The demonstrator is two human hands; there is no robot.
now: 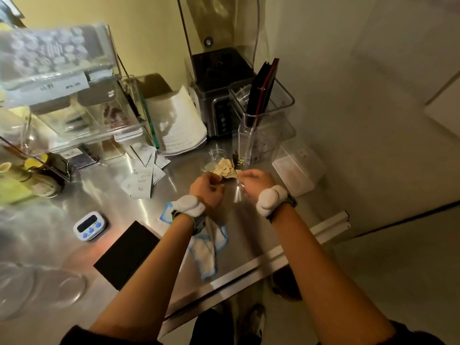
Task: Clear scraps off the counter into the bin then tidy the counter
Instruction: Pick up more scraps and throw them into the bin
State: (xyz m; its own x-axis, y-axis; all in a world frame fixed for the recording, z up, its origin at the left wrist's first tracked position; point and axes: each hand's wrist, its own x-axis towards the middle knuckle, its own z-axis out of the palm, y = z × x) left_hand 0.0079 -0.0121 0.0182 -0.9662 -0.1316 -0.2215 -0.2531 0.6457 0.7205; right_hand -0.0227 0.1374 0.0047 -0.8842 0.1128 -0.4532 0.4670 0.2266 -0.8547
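A crumpled tan paper scrap (225, 168) lies on the steel counter (251, 227) in front of a clear plastic cup (217, 155). My left hand (207, 189) has its fingers curled at the scrap's near left edge. My right hand (254, 181) is closed at the scrap's right edge, with a strip of clear plastic film (238, 194) hanging below its fingers. Both hands touch the scrap. Loose receipts (144, 175) lie to the left. A blue-edged white cloth (206, 245) lies under my left forearm. No bin is in view.
A blender base (219, 95) and a tall clear container with dark folders (261, 115) stand behind. A clear lidded box (297, 168) sits right. A timer (89, 225), a black box (127, 253), a paper stack (179, 125) and clear display cases (64, 88) fill the left.
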